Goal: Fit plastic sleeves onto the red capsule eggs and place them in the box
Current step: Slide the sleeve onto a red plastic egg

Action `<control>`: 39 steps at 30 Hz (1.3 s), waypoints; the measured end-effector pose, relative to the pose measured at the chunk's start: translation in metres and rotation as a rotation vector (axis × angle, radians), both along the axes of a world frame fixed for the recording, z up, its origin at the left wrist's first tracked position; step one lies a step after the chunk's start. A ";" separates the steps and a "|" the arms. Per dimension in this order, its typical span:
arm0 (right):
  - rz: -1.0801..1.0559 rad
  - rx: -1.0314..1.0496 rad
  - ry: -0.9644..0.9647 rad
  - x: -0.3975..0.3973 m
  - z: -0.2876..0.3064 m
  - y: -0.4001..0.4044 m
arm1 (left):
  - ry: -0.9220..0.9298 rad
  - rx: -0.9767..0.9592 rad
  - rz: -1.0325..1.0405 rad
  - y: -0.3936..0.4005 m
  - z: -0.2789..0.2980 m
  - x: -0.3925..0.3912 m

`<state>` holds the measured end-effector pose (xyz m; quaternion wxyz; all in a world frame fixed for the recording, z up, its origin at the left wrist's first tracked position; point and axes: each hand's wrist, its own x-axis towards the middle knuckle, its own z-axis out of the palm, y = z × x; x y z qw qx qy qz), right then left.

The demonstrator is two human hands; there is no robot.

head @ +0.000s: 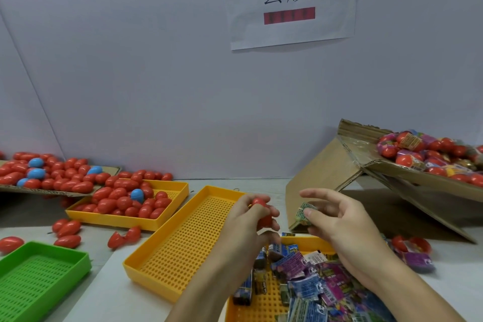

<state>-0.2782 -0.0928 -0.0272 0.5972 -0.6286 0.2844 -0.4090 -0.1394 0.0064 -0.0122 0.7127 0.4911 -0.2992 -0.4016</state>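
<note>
While the left hand (251,214) clamps a red egg (261,213) upright, the right hand's (337,219) pinched sleeve (304,214) waits at its three o'clock.

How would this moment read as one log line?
left hand: holds red egg | right hand: pinches sleeve | sleeve: not yet on

Two bare forearms and two bare hands of one person

The left hand (251,219) and the right hand (337,219) wear no gloves, and no ring shows on the fingers that are seen. Both forearms are uncovered up to the lower edge of the view, so no sleeve appears. The wrists carry no watch and no band. The fingernails look short and plain.
</note>
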 end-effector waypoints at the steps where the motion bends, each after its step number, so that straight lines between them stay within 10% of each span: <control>1: -0.004 0.009 -0.005 0.000 0.000 0.000 | 0.010 -0.004 0.015 0.000 0.000 0.000; 13: 0.073 0.003 0.019 0.004 0.001 0.007 | -0.535 0.198 -0.080 0.007 -0.004 -0.004; 39: 0.126 0.050 0.111 0.002 0.005 0.008 | -0.599 0.140 0.009 0.004 -0.006 -0.003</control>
